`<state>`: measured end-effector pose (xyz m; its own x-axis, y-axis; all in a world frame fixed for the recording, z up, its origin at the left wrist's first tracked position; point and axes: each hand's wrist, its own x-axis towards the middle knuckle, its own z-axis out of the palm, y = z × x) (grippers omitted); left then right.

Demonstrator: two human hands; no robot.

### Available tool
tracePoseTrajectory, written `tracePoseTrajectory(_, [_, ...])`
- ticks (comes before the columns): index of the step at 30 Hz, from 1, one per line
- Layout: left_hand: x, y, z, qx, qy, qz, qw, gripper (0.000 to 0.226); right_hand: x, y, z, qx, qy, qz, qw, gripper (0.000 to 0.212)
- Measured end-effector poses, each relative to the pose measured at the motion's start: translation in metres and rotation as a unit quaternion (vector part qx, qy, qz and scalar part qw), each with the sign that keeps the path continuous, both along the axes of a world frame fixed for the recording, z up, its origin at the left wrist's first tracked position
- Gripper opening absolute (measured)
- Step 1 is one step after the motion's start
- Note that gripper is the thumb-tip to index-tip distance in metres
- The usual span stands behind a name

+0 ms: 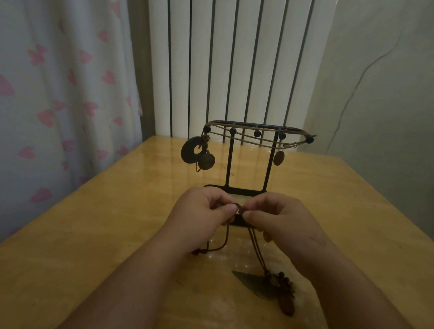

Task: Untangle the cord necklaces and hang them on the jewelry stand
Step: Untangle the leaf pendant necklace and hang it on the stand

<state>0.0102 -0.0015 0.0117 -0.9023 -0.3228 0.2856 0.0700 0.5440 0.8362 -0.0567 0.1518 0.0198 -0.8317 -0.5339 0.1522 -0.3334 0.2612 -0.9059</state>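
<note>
Glossy wooden table (336,212) | dark leaf pendant (255,284) and beads lie nearest | left hand (201,212) and right hand (281,218) pinch brown cord necklace (237,207) taut between fingertips | black jewelry stand (250,161) beyond carries draped cords, disc pendants.

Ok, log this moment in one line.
hands: left and right pinch dark cord knot | black metal jewelry stand: some necklaces hung | leaf-shaped pendant: on table

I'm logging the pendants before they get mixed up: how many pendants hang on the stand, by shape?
Ring-shaped disc pendant: 1
Solid round disc pendant: 1
Oval pendant: 1
Total on the jewelry stand: 3
</note>
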Motion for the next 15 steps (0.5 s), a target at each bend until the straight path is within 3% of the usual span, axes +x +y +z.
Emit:
tracePoseTrajectory(10, [0.001,-0.0007,0.001,0.011,0.003,-0.001,1.0,0.011,-0.0011,0.0053,0.002,-0.045,-0.061,0.022,0.997,0.014])
tracePoseTrajectory(15, [0.0028,-0.0029,0.0028,-0.022,0.066,0.025,0.997,0.03,-0.0002,0.0044,0.0031,-0.041,-0.044,0.01,0.998,0.012])
